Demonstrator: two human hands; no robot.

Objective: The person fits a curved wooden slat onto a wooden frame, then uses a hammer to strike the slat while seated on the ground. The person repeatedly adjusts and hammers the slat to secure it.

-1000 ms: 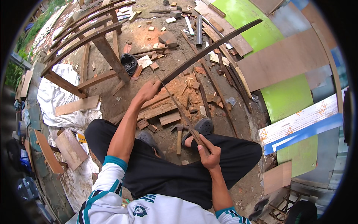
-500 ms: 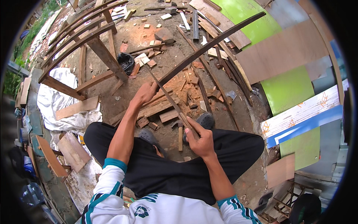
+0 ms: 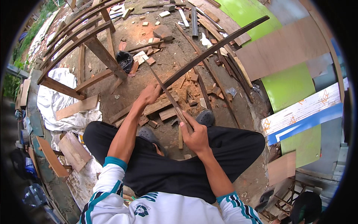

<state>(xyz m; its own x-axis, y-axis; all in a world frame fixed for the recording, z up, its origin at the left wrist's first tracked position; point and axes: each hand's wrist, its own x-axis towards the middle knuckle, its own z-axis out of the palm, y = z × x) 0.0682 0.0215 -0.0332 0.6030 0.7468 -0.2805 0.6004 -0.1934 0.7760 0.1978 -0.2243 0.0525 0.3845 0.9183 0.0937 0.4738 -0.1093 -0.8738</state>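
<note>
The left hand (image 3: 150, 94) grips the near end of a dark strip (image 3: 216, 48) that points to two o'clock. The right hand (image 3: 196, 137) holds a saw (image 3: 169, 96), its blade aimed at eleven o'clock and crossing the strip just beside the left hand. A hammer (image 3: 180, 138) lies at six o'clock between the shoes (image 3: 205, 118); a wooden frame (image 3: 102, 54) is at ten, panels (image 3: 281, 50) at two.

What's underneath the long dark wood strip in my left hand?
The dark wood strip passes over a brown slat and, near its far end, a green panel. Whatever lies directly beneath it is covered; your left hand partly hides its near end.
</note>
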